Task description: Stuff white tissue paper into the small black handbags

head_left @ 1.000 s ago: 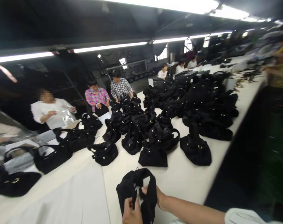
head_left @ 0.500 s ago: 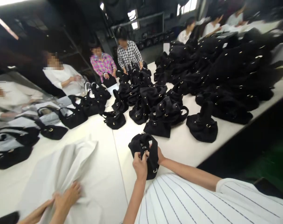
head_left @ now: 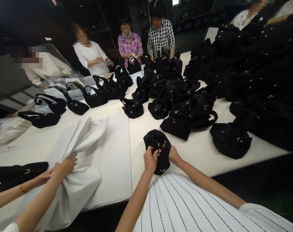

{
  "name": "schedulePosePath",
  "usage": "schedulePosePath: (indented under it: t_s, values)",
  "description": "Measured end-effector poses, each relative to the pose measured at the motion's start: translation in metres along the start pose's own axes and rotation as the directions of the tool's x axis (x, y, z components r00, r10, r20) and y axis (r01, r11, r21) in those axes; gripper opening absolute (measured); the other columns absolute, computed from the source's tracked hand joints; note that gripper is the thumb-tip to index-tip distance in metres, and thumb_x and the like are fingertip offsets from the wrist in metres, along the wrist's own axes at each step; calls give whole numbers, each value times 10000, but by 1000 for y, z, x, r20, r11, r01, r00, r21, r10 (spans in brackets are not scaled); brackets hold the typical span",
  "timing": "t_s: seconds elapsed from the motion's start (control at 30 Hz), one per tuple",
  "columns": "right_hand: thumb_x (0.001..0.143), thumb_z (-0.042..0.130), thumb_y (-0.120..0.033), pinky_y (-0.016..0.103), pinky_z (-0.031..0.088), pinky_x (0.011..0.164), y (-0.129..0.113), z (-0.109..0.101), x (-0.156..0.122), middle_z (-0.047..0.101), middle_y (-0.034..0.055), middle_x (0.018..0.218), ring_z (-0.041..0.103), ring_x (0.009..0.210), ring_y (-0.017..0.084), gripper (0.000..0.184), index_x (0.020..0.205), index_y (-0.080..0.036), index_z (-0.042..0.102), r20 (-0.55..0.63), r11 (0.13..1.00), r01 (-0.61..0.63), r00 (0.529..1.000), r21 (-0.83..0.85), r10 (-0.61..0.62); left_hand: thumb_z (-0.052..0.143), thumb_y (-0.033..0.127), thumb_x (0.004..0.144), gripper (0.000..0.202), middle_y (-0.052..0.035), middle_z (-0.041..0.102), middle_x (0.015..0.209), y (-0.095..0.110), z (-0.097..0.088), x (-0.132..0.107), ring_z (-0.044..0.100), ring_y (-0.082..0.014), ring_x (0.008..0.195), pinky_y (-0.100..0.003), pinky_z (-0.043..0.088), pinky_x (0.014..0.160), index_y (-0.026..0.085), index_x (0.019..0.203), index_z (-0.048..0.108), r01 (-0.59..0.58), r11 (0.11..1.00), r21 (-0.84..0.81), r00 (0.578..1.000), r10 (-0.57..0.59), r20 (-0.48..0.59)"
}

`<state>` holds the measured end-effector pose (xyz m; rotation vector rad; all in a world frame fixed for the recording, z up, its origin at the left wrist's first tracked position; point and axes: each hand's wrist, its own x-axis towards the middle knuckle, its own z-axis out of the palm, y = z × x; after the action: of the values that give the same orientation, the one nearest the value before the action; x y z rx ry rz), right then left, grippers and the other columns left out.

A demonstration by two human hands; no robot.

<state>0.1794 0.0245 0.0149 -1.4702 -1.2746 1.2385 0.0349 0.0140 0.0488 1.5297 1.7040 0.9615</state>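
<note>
A small black handbag with gold-coloured rings stands at the table edge against my striped shirt, its mouth facing up. My left hand pinches at the bag's opening, where a small shiny fitting shows between the fingers. My right hand grips the bag's right side, its fingertips partly hidden inside the opening. Just beyond lies another black handbag at the front of a heap. To the right a single black handbag sits apart.
At left a co-worker's hands grip a large white sheet. Several black handbags line the far left side of the white table. A large dark pile of bags fills the right. Several people stand across the table.
The view has swung to the right-hand side's near edge, shifting the scene rightward in frame. Both my hands stay on the handbag. The co-worker's white sheet is gathered and raised more.
</note>
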Motion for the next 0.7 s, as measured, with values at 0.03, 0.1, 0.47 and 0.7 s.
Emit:
schedulePosePath:
  t_s: [0.03, 0.1, 0.47, 0.7]
  values:
    - [695, 659, -368, 271, 475, 623, -3, -2, 0, 618, 7, 717, 585, 681, 163, 245, 807, -161, 587, 19, 1000, 4, 1000, 4, -4, 601, 285, 779, 94, 11, 586, 635, -5, -1, -1, 518, -140, 575, -245, 356, 581, 200, 759, 565, 18, 999, -34, 1000, -17, 14]
    - [674, 679, -347, 273, 483, 637, -10, -3, 1, 622, 6, 734, 592, 686, 161, 258, 835, -159, 607, 25, 1000, -2, 1000, -23, 3, 606, 298, 774, 116, 1, 612, 657, -15, -3, -2, 531, -144, 591, -244, 372, 580, 184, 784, 584, 54, 991, -121, 998, -50, 39]
    - [686, 619, -302, 253, 444, 583, -14, -3, 4, 619, 5, 672, 567, 646, 162, 154, 743, -159, 606, 40, 988, 6, 999, -153, 1, 674, 274, 689, 169, 10, 588, 655, -40, 1, 2, 538, -117, 608, -224, 407, 569, 164, 745, 559, 217, 929, -301, 970, -171, 174]
    - [707, 641, -350, 266, 474, 633, -3, -2, 8, 621, 4, 736, 568, 675, 151, 250, 861, -154, 638, 90, 992, 28, 996, -124, -17, 698, 284, 654, 211, 17, 584, 617, -43, 2, 4, 531, -104, 569, -200, 394, 517, 151, 724, 550, 260, 868, -424, 961, -191, 198]
